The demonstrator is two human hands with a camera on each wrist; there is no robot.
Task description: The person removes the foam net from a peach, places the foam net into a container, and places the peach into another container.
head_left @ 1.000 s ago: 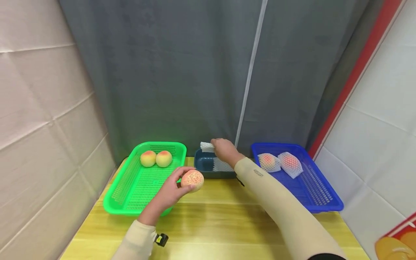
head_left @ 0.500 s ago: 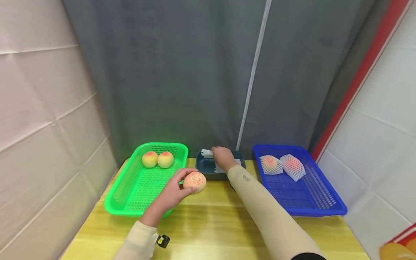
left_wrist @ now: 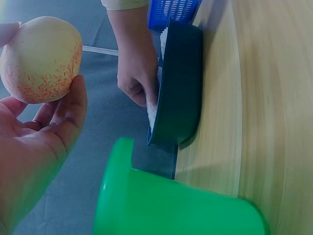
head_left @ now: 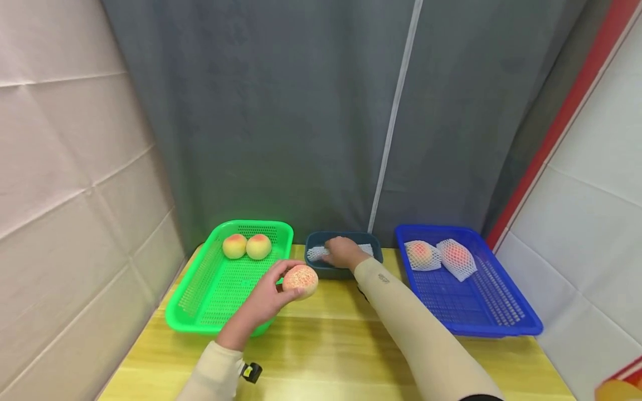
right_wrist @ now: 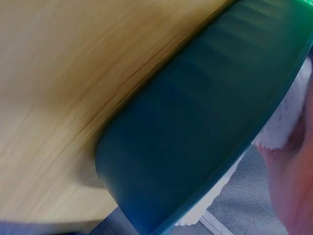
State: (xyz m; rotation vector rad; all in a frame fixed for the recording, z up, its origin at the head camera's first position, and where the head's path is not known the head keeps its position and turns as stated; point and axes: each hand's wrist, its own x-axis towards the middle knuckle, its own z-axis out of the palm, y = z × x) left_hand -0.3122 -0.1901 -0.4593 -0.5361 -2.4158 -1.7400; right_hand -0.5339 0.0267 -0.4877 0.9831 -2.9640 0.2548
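Observation:
My left hand [head_left: 263, 301] grips a peach [head_left: 303, 278] above the table's middle, its fingers and thumb around the sides. In the left wrist view the same peach [left_wrist: 43, 58] shows a pale skin with red flecks. My right hand [head_left: 344, 252] reaches down into a dark teal box [head_left: 341, 273] and pinches a white foam fruit net [head_left: 315, 254]. Its fingertips are partly hidden by the box wall. More white foam netting [head_left: 366, 249] lies in the right part of the box.
A green basket [head_left: 175, 312] with two bare peaches [head_left: 246, 246] stands at the left. At the right, a blue basket [head_left: 501, 328] holds two peaches in foam nets [head_left: 456, 257]. A grey curtain [head_left: 281, 122] hangs behind the wooden table [head_left: 321, 356].
My right hand has lowered the foam net from above the box down into it. My left hand holds the peach in nearly the same place.

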